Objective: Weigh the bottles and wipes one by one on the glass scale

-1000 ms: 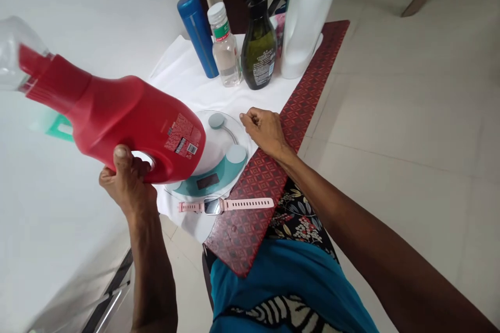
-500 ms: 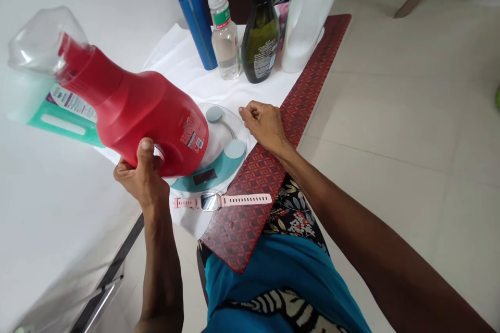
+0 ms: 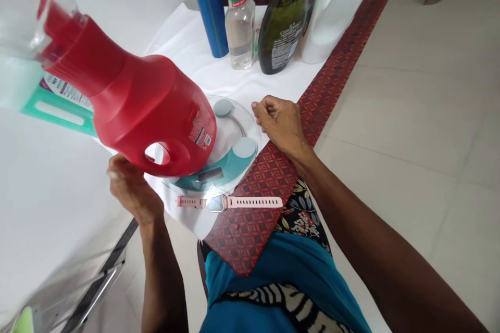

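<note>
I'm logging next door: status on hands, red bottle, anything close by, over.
Left hand by red bottle, grip unclear. Right hand curled, nothing visible in it. Glass scale partly hidden by bottle; pink-strapped watch nearby.

Smooth red plastic jug [image 3: 156, 109], clear glass scale [image 3: 250, 119], white cloth [image 3: 172, 36]

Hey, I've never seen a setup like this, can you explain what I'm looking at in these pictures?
There's no robot: these are a person's bare hands, seen from one camera worn on the head, looking forward and down. The left hand is at the lower side of a big red bottle; its fingers are partly hidden, so I can't tell if it grips. The right hand is loosely curled, with nothing visible in it. On the table are a round glass scale, a pink-strapped watch and, farther back, several bottles, including a clear one and a dark green one.
</note>
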A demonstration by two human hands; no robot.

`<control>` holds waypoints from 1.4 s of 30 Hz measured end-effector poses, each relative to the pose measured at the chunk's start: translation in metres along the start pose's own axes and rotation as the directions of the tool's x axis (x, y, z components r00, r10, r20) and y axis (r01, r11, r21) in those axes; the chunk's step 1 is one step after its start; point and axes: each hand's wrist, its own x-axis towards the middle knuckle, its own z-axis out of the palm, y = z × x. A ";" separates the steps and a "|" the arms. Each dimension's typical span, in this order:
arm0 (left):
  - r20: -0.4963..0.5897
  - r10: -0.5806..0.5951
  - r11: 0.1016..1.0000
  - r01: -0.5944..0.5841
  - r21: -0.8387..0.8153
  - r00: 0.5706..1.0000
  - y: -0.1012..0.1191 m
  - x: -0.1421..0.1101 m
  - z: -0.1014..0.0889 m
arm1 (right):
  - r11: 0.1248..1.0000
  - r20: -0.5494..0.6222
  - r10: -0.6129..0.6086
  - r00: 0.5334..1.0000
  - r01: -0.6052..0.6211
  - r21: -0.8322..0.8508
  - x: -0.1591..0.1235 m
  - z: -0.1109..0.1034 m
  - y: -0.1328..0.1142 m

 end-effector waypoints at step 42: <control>-0.191 -0.042 0.966 -0.009 -0.259 0.981 0.012 0.034 0.024 | 0.998 0.012 0.030 0.999 -0.031 0.046 0.003 -0.001 -0.002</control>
